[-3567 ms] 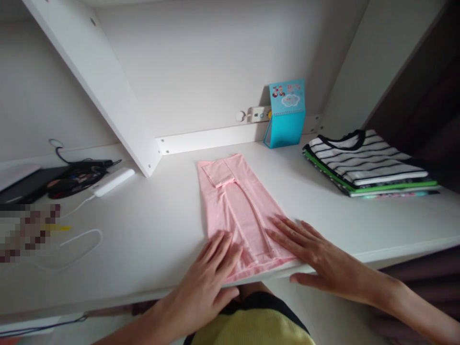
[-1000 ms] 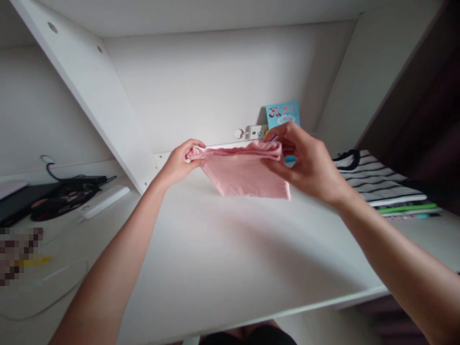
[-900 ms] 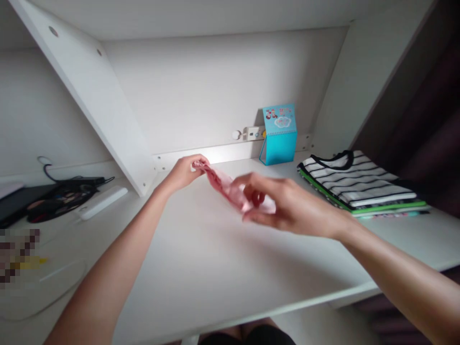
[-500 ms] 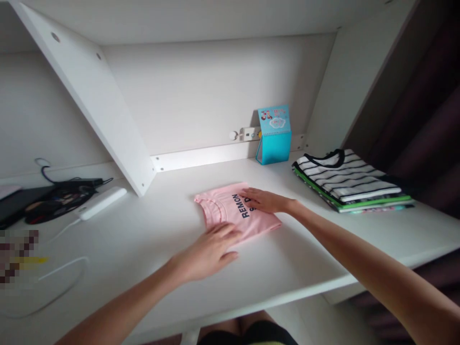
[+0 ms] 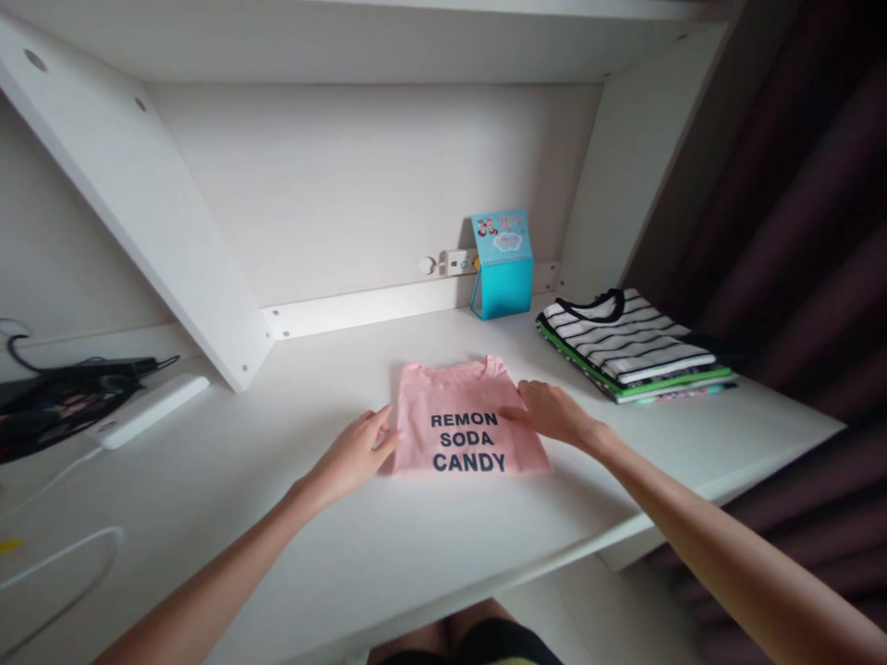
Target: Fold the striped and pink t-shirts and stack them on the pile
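A pink T-shirt [image 5: 464,406], folded into a small rectangle, lies flat on the white desk [image 5: 333,526] with the print "REMON SODA CANDY" facing up. My left hand [image 5: 353,450] rests at its left edge, fingers stretched out and touching the cloth. My right hand [image 5: 552,413] lies at the right edge, fingers flat on the fabric. Neither hand grips the shirt.
A stack of folded clothes [image 5: 627,344], striped black and white on top, sits at the right. A blue desk calendar [image 5: 502,264] stands by the back wall near a socket [image 5: 454,263]. A white power bank [image 5: 149,410], cables and dark items lie at the left. A slanted white panel [image 5: 145,222] rises left of centre.
The long pink garment was lifted, folded and laid down again as a compact rectangle. It has since been turned so the print faces me, and both hands have shifted to its sides.
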